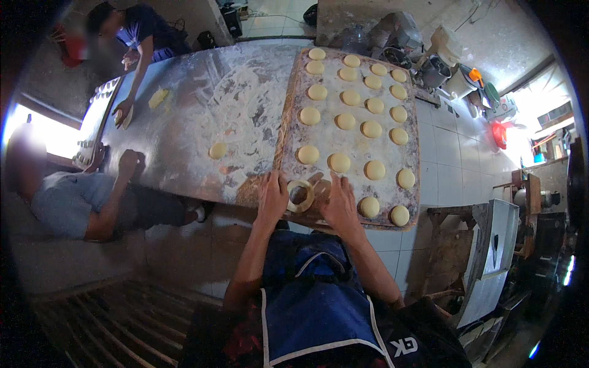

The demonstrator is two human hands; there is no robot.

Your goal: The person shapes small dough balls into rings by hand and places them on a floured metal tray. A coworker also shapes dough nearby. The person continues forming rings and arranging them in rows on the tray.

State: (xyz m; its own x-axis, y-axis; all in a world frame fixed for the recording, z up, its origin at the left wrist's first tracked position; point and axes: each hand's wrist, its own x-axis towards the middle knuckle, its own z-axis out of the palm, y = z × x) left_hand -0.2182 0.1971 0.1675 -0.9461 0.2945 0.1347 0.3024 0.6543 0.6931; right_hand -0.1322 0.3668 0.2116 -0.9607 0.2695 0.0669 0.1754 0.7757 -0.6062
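My left hand (272, 197) rests at the near edge of a floured board (328, 92), fingers pointing forward, beside a pale round piece (291, 204) that looks like flattened dough. In its middle is a dark brown patch (299, 195), perhaps filling. My right hand (339, 202) is on the other side of this piece, thumb apart from the fingers. Its fingertips come close to a dough ball (338, 162); I cannot tell whether they touch it. Neither hand visibly holds anything. More dough balls (371, 129) stand in rough rows across the board.
A metal table (184, 122) dusted with flour extends left, bearing a lone dough ball (217, 151) and a yellowish lump (158, 98). Two people work at its left end, one hand (124, 112) on dough. Pots and buckets (435, 70) stand far right; a wooden rack (451, 245) stands near right.
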